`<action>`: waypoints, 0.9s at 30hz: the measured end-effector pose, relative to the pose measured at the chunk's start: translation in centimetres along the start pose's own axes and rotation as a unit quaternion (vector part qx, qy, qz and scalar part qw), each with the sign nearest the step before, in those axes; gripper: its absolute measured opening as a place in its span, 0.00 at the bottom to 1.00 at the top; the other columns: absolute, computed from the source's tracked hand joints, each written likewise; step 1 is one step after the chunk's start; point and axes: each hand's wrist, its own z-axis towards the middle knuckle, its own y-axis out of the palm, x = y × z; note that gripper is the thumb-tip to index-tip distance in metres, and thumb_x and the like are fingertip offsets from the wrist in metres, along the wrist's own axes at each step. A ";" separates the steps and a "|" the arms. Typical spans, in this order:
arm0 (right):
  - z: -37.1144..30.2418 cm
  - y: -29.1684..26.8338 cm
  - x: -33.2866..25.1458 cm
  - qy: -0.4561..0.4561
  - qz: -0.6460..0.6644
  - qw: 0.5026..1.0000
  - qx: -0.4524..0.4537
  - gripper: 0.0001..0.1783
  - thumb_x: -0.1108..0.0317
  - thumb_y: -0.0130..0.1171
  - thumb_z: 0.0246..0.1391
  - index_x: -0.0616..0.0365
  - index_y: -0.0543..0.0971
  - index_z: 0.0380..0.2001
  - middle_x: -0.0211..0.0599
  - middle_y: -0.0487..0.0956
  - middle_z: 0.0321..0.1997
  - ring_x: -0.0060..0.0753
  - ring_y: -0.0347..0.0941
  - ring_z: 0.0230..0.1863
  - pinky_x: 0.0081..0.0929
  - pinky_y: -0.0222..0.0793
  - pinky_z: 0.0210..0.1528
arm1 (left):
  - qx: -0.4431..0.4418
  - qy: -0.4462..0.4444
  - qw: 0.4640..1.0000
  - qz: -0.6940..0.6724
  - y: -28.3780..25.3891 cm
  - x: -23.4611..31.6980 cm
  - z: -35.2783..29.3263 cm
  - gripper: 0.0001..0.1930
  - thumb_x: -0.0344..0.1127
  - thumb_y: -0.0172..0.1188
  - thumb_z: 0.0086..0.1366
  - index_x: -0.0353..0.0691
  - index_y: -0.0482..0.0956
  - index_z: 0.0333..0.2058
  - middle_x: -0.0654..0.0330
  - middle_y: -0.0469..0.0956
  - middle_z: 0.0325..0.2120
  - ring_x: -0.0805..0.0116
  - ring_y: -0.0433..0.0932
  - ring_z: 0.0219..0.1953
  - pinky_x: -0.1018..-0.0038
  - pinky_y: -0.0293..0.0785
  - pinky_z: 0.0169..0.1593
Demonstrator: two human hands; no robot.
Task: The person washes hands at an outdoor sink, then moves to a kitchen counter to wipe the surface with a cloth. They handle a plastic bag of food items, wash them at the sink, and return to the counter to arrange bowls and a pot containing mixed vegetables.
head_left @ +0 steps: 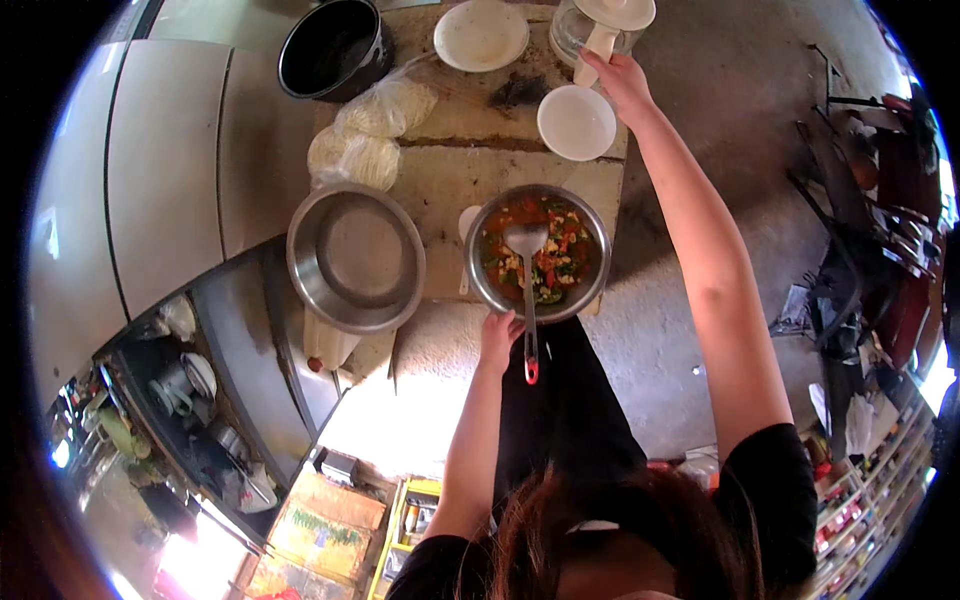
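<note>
Head view. A worn wooden counter [465, 170] is set over a grey floor [660, 385], flanked at left by pale cabinet panels [165, 160]. At the counter's near edge, a steel bowl [601, 255] of red-and-green food is placed, with a turner [530, 305] laid in it. The pitcher's [612, 12] handle is gripped by the right hand [622, 82], above a white bowl [577, 122]. The steel bowl's near side is met by the left hand [499, 338]; whether it is pinched cannot be told. The pitcher is cut off above; a white spoon [467, 225] is partly hidden; dark clutter at right is hardly distinguished.
</note>
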 end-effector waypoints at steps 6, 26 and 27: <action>2.5 0.5 -1.4 0.088 0.156 0.984 0.004 0.24 0.52 0.66 0.41 0.59 0.73 0.36 0.34 0.73 0.35 0.34 0.70 0.40 0.44 0.69 0.45 | -0.052 -0.035 0.998 0.003 -1.1 0.4 2.4 0.14 0.26 0.51 0.56 0.43 0.68 0.42 0.63 0.73 0.35 0.70 0.74 0.37 0.74 0.74 0.39; 2.4 -3.2 -0.1 0.057 0.033 0.996 -0.058 0.20 0.54 0.60 0.48 0.56 0.74 0.39 0.32 0.76 0.36 0.26 0.71 0.42 0.37 0.73 0.41 | 0.081 0.203 0.842 0.493 1.5 -2.0 -5.7 0.12 0.37 0.58 0.57 0.34 0.67 0.26 0.50 0.69 0.23 0.50 0.70 0.26 0.61 0.66 0.31; 2.4 -3.4 0.0 0.059 0.027 0.996 -0.059 0.20 0.54 0.60 0.47 0.56 0.73 0.39 0.32 0.76 0.36 0.26 0.71 0.42 0.37 0.73 0.41 | 0.131 0.281 0.800 0.514 2.6 -1.4 -6.8 0.13 0.36 0.58 0.56 0.35 0.65 0.24 0.51 0.68 0.22 0.49 0.68 0.27 0.60 0.65 0.31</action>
